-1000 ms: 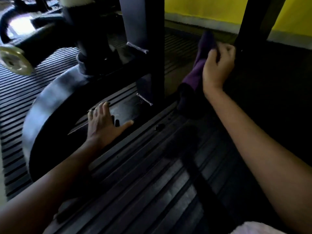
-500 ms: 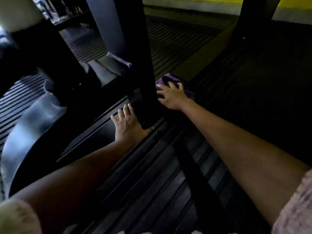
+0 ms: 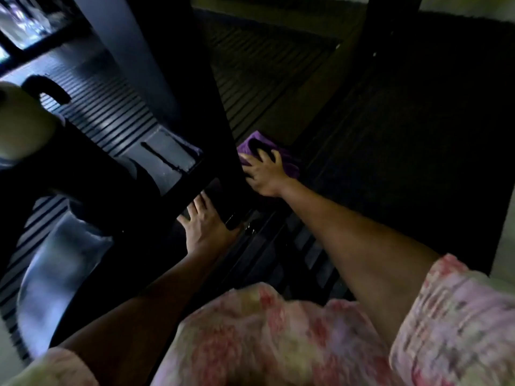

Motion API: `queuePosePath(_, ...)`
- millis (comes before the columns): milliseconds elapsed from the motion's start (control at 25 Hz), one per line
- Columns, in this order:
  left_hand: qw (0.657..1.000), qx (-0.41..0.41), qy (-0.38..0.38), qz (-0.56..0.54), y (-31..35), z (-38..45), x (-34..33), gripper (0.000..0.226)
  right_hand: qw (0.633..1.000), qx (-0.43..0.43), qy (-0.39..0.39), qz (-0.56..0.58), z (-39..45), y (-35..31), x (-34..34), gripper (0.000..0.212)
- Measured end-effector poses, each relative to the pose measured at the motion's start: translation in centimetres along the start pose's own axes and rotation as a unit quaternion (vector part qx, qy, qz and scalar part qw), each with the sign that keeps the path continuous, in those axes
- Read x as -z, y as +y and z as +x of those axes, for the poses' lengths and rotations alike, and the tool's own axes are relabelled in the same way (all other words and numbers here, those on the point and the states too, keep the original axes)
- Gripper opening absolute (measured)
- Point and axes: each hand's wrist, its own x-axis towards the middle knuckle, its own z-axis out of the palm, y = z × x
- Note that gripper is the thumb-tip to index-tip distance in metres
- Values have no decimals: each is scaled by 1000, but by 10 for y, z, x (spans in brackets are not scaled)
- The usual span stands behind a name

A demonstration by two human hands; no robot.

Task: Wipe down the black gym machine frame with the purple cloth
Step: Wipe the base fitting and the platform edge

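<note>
The black gym machine frame's upright post (image 3: 178,87) rises through the middle of the view from a low base bar (image 3: 156,207). The purple cloth (image 3: 287,162) lies bunched on the ribbed floor at the foot of the post, on its right side. My right hand (image 3: 264,174) presses down on the cloth with fingers spread, touching the post's base. My left hand (image 3: 204,227) lies flat, fingers apart, on the base bar just left of the post, holding nothing.
A large black weight plate (image 3: 55,274) curves along the left, with a pale round end cap (image 3: 22,129) above it. A second black post (image 3: 390,20) stands at the top right. Ribbed rubber matting (image 3: 278,260) covers the floor. Pink floral clothing (image 3: 278,344) fills the bottom.
My right hand brought the cloth down from the far right post to the foot of the middle post. My left hand slid right along the base bar. The view tipped downward.
</note>
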Motion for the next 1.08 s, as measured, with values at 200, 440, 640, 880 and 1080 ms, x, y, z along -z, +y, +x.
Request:
queuePosePath(200, 1000, 12, -27, -2, 0, 1, -2, 129, 1000, -5, 1, -10, 0, -1, -2, 46)
queuePosePath(440, 1000, 26, -10, -13, 4, 0, -1, 124, 1000, 9, 27, 8, 2, 1, -2, 46)
queuePosePath(640, 999, 40, -13, -1, 7, -2, 6, 116, 995, 92, 10, 26, -9, 17, -3, 45)
queuePosePath(880, 994, 81, -58, 34, 17, -9, 21, 111, 999, 1, -15, 48, 30, 45, 19, 49)
queuePosePath(1080, 999, 15, -39, 28, 83, -62, 29, 86, 996, 73, 57, 17, -8, 24, -10, 50)
